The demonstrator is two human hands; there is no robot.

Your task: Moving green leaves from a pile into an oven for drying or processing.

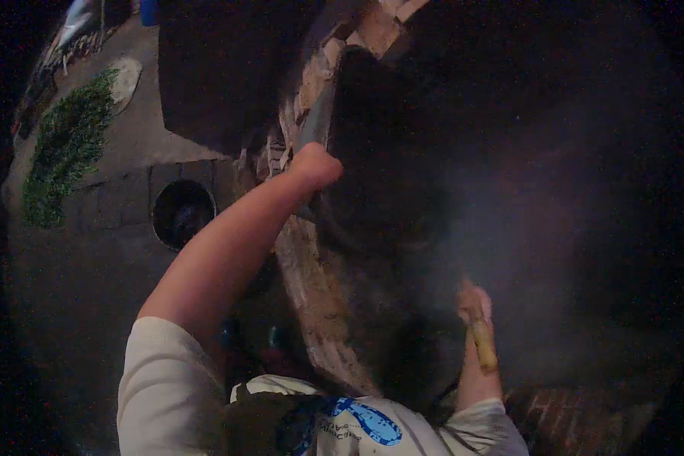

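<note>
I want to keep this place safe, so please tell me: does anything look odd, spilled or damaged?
Two things stand out. A pale haze hangs around the right hand and blurs what lies beyond; whether it is smoke or steam, I cannot tell. Farther up, bricks on the ledge sit at uneven angles, not flush.

The floor (76,281) is dull grey and fills the left side. On it, a loose green heap (68,144) lies in a long, curved strip, its upper end just beside a flat, pale disc (129,80). Right of the heap and apart from it stands a round black bowl (156,219), open side up. Beyond the bowl is a big dark box (228,68), with a blue thing (149,12) near its far left corner. A brick ledge (330,319) bends along the floor's right edge; a grey strip (321,118) seems to lie along its upper stretch, though the light is poor.
</note>
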